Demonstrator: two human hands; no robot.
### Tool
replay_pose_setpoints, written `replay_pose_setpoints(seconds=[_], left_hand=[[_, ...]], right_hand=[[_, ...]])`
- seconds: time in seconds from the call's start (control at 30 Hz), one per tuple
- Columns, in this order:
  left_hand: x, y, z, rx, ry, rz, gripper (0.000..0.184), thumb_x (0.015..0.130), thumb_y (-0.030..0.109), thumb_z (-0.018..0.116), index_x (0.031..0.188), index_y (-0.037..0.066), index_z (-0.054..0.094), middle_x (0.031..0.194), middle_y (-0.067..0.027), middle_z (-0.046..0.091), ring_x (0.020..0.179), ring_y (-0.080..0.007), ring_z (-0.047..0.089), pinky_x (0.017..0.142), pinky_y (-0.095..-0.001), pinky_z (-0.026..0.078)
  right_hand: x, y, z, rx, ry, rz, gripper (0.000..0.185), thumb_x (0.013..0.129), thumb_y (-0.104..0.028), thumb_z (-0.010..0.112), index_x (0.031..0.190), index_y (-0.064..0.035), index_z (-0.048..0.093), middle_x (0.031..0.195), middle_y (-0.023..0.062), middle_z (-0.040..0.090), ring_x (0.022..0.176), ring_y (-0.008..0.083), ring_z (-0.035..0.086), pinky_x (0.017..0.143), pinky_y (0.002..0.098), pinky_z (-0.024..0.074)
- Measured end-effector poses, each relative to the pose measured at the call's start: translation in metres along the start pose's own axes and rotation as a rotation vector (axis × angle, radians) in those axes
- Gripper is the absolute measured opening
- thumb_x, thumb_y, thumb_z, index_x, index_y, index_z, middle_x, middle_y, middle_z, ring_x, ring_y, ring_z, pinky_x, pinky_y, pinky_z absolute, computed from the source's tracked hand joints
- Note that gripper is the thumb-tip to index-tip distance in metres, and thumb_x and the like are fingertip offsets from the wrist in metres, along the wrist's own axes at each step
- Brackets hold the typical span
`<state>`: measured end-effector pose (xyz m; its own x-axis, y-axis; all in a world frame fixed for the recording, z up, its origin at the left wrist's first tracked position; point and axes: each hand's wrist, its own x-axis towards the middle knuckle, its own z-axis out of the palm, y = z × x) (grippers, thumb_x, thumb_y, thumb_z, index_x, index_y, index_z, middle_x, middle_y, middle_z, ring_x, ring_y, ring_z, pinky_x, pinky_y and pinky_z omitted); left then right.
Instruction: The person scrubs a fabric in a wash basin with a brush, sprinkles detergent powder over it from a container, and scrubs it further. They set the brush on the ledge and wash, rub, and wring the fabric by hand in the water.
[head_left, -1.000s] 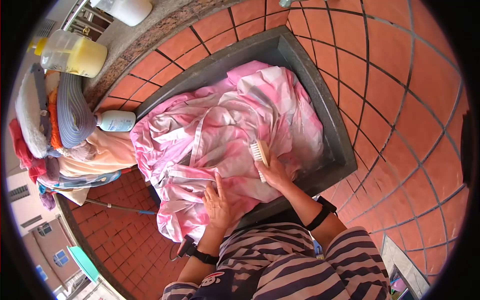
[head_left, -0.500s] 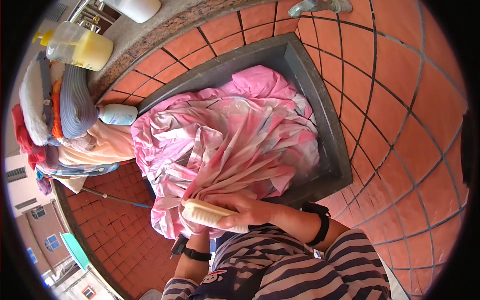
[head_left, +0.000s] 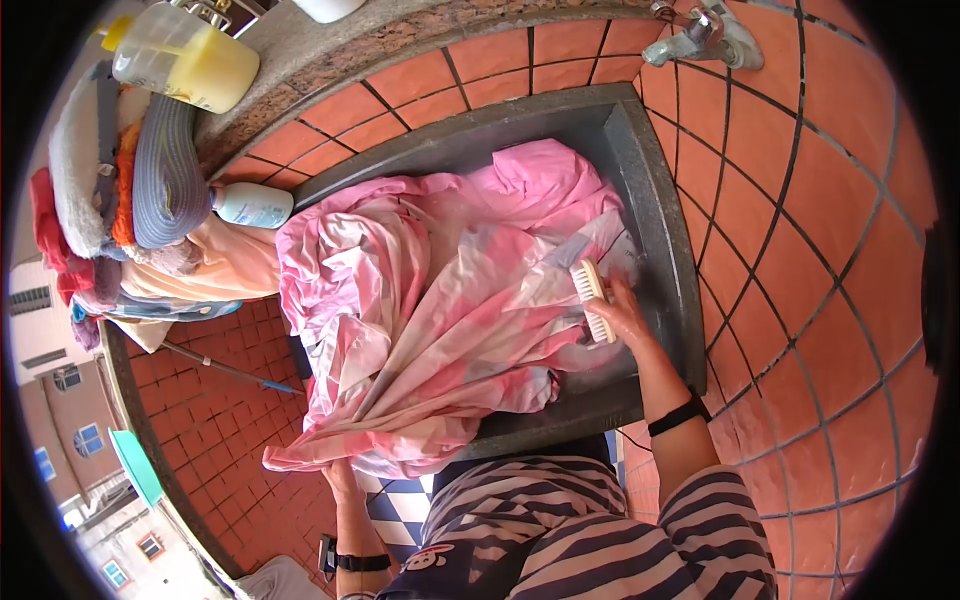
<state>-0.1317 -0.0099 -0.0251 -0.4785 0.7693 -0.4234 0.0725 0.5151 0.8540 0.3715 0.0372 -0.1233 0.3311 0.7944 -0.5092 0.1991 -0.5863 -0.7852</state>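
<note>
Orange tiles [head_left: 745, 255], dark basin [head_left: 675, 250] | pink cloth [head_left: 455, 310], frame centre: likely soft, heavy if wet; take by gathered edge | right hand [head_left: 623, 312] grips brush [head_left: 592, 285] | left hand [head_left: 342, 480] under cloth's lower-left edge, grip hidden

A pale, oblong, wood-look brush [head_left: 597, 290] with white bristles sits in the right hand's [head_left: 624, 312] fingers, beside creased pink-and-white cloth [head_left: 450, 300] of soft sheen. Past the fingertips stands a matt grey stone-like basin [head_left: 668, 250]; beyond, smooth orange square tiles [head_left: 770, 190] shine faintly.

Cloth [head_left: 450, 300] in and over basin [head_left: 668, 250], brush [head_left: 590, 290] in right hand [head_left: 624, 316], bottle [head_left: 256, 205] left, tap [head_left: 702, 40] far right
</note>
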Motion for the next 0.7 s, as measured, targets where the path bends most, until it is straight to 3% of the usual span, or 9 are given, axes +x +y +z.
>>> replay_pose_setpoints(seconds=[0.07, 0.13, 0.17, 0.33, 0.4, 0.43, 0.6, 0.67, 0.7], left_hand=[[-0.006, -0.02, -0.003, 0.063, 0.005, -0.03, 0.056, 0.079, 0.022, 0.07, 0.123, -0.005, 0.049, 0.121, -0.017, 0.052, 0.106, -0.0223, 0.054, 0.088, -0.0396, 0.044], [-0.013, -0.027, 0.009, 0.14, -0.012, -0.045, 0.055, 0.08, 0.021, 0.07, 0.123, -0.005, 0.049, 0.121, -0.0168, 0.052, 0.106, -0.0217, 0.054, 0.088, -0.0392, 0.044], [-0.028, -0.003, 0.032, 0.176, 0.013, -0.008, 0.051, 0.082, 0.019, 0.067, 0.122, -0.007, 0.049, 0.12, -0.0159, 0.054, 0.1, -0.0201, 0.057, 0.086, -0.0334, 0.047], [-0.031, -0.021, 0.069, -0.131, 0.089, 0.053, 0.044, 0.083, 0.017, 0.063, 0.12, -0.004, 0.05, 0.111, -0.0123, 0.058, 0.096, -0.0203, 0.059, 0.083, -0.0327, 0.048], [-0.034, -0.004, 0.094, -0.411, 0.1, -0.076, 0.026, 0.081, 0.016, 0.057, 0.101, 0.0, 0.056, 0.084, -0.0071, 0.06, 0.074, -0.0165, 0.061, 0.066, -0.029, 0.051], [-0.035, 0.003, 0.092, -0.32, 0.063, -0.094, 0.02, 0.082, 0.017, 0.054, 0.094, 0.002, 0.059, 0.078, -0.0052, 0.06, 0.07, -0.0155, 0.06, 0.064, -0.0274, 0.05], [-0.018, 0.013, 0.077, -0.462, 0.036, -0.132, 0.023, 0.076, 0.019, 0.046, 0.082, 0.001, 0.059, 0.085, -0.0111, 0.062, 0.084, -0.0219, 0.063, 0.077, -0.0349, 0.052], [0.005, 0.001, 0.054, -0.553, -0.026, -0.055, 0.027, 0.07, 0.016, 0.046, 0.085, -0.002, 0.06, 0.089, -0.0143, 0.062, 0.09, -0.026, 0.062, 0.082, -0.0396, 0.051], [0.012, -0.002, 0.046, -0.572, -0.081, -0.048, 0.041, 0.065, 0.013, 0.044, 0.099, -0.006, 0.057, 0.098, -0.0169, 0.059, 0.095, -0.0286, 0.06, 0.084, -0.0432, 0.05]], right_hand=[[0.002, 0.026, 0.041, -0.573, 0.128, -0.302, 0.062, 0.059, -0.036, 0.073, 0.103, 0.0041, 0.054, 0.105, 0.0242, 0.056, 0.1, 0.0366, 0.056, 0.084, 0.0424, 0.0447], [-0.006, 0.019, 0.067, -0.51, 0.027, -0.262, 0.063, 0.057, -0.037, 0.073, 0.101, 0.0026, 0.051, 0.099, 0.0265, 0.058, 0.094, 0.04, 0.057, 0.081, 0.0457, 0.0451], [-0.013, 0.016, 0.077, -0.425, -0.009, -0.221, 0.063, 0.057, -0.037, 0.073, 0.101, 0.0025, 0.051, 0.097, 0.0265, 0.059, 0.092, 0.0402, 0.058, 0.08, 0.0457, 0.0454], [-0.072, -0.032, 0.113, -0.104, -0.394, -0.06, 0.061, 0.061, -0.034, 0.072, 0.105, 0.0026, 0.051, 0.094, 0.0235, 0.061, 0.091, 0.0348, 0.061, 0.078, 0.0403, 0.0465], [-0.1, -0.05, 0.125, 0.25, -0.592, -0.063, 0.061, 0.065, -0.032, 0.071, 0.11, 0.0031, 0.051, 0.095, 0.0183, 0.061, 0.091, 0.0277, 0.061, 0.079, 0.0363, 0.0457], [-0.112, -0.063, 0.126, 0.32, -0.686, -0.062, 0.06, 0.067, -0.031, 0.071, 0.111, 0.003, 0.051, 0.096, 0.0162, 0.06, 0.092, 0.0248, 0.059, 0.08, 0.0345, 0.0451], [-0.124, -0.082, 0.125, 0.479, -0.859, -0.181, 0.054, 0.072, -0.026, 0.069, 0.114, 0.0022, 0.05, 0.101, 0.0123, 0.058, 0.096, 0.0198, 0.056, 0.085, 0.031, 0.0436], [-0.112, -0.081, 0.117, 0.62, -0.778, -0.087, 0.055, 0.073, -0.024, 0.066, 0.118, 0.0019, 0.049, 0.103, 0.0104, 0.057, 0.095, 0.0187, 0.056, 0.083, 0.0304, 0.0444], [-0.104, -0.08, 0.103, 0.72, -0.756, -0.065, 0.057, 0.074, -0.024, 0.065, 0.122, 0.0014, 0.048, 0.103, 0.01, 0.057, 0.094, 0.0175, 0.056, 0.083, 0.03, 0.0446]])
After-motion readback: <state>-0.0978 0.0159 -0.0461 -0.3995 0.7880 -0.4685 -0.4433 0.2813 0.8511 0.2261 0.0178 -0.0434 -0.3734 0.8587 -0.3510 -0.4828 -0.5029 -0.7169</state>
